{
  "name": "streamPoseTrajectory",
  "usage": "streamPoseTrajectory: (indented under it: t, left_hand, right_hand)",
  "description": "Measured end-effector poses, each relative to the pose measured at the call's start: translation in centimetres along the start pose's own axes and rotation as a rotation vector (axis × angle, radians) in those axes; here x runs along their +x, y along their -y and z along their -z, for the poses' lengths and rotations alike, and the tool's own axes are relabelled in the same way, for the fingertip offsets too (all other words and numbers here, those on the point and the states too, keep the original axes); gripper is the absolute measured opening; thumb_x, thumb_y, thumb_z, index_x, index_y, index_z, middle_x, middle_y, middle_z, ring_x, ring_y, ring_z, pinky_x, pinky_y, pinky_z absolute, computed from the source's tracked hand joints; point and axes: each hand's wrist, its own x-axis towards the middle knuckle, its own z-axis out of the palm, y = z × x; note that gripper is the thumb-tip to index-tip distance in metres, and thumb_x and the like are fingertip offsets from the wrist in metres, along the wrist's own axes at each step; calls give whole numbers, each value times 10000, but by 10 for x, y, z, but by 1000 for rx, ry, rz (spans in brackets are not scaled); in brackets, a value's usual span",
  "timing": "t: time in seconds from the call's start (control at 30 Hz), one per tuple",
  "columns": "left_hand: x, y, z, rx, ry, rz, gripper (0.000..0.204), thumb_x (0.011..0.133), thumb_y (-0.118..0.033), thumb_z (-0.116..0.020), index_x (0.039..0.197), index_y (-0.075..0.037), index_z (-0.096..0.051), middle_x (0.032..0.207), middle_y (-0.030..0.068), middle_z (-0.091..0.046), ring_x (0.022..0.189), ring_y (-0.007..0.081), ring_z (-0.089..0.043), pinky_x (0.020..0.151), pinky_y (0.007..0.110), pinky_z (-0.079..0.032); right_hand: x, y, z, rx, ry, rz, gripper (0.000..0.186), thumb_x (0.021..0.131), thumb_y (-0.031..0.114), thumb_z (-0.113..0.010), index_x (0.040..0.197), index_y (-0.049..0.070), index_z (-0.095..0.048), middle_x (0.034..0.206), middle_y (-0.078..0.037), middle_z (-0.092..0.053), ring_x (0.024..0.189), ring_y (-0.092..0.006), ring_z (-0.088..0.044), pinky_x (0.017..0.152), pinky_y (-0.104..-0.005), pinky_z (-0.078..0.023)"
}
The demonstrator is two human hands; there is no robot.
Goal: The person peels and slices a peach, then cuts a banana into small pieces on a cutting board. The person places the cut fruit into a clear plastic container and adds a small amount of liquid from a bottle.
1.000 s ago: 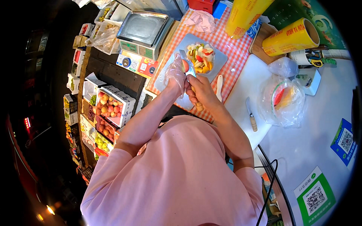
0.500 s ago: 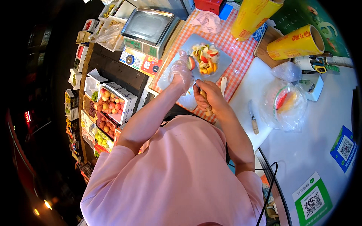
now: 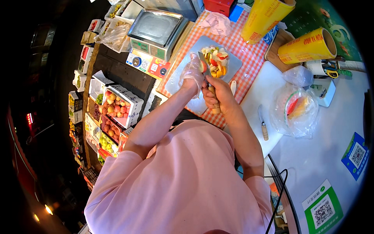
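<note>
My left hand (image 3: 191, 74), in a clear plastic glove, is closed around a piece of fruit (image 3: 203, 68) with red skin and pale flesh, possibly apple. My right hand (image 3: 219, 94) grips the wooden handle of a knife (image 3: 213, 102). Its blade points up and away, beside the fruit piece and close to the left fingers. Just right of the blade sits a clear container of cut fruit (image 3: 219, 61), with red, white, green and orange pieces. A pale blue cutting board (image 3: 234, 62) lies under the container and hands.
A red checked cloth (image 3: 252, 54) covers the counter. Right of it, another wooden-handled knife (image 3: 263, 126) lies on a white board (image 3: 253, 105), near a plastic-wrapped bowl (image 3: 290, 107). Yellow wrap rolls (image 3: 306, 46) stand behind. A scale (image 3: 156, 29) and fruit crates (image 3: 132, 103) are left.
The knife blade has swung up and now stands higher beside the fruit piece. Both hands remain close together, and the whole view has shifted slightly.
</note>
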Motion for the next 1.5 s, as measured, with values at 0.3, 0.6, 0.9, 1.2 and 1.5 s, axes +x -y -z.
streamPoseTrajectory:
  t: [0.3,0.6,0.9,1.2,1.5]
  left_hand:
    - [-1,3,-4,-123,-29,-17,512,1027,-624,-383,933,-133,-497,664,33,-468,451,172,-422,395,326,-359]
    - [-12,2,-2,-52,46,-31,535,1015,-651,-372,895,-139,-468,618,37,-441,414,166,-429,360,320,-339]
    - [-13,-9,-6,145,-20,129,668,994,-719,-262,1077,-89,-470,609,71,-465,360,195,-427,336,320,-362]
    - [15,17,-1,168,-63,-98,605,1021,-645,-347,992,-63,-507,659,83,-494,383,193,-444,349,327,-373]
    - [23,20,-8,88,27,-23,565,1020,-638,-379,914,-101,-516,602,54,-443,386,181,-414,360,342,-340]
  right_hand:
    - [-4,1,1,-49,27,37,313,1039,361,-509,888,88,-525,576,10,-445,376,-69,-346,356,-253,-314]
    - [6,-2,-3,-134,-84,76,310,1036,352,-507,858,99,-494,571,5,-452,381,-96,-391,363,-269,-331]
    - [-2,-11,5,-65,22,36,314,1039,356,-488,865,95,-509,605,-3,-464,412,-96,-380,396,-283,-322]
    - [11,-8,12,10,-15,-23,290,1033,347,-507,888,97,-522,608,2,-463,413,-92,-382,396,-284,-325]
    - [27,-7,42,164,118,-75,287,1045,348,-493,874,120,-520,593,29,-450,406,-60,-376,383,-248,-323]
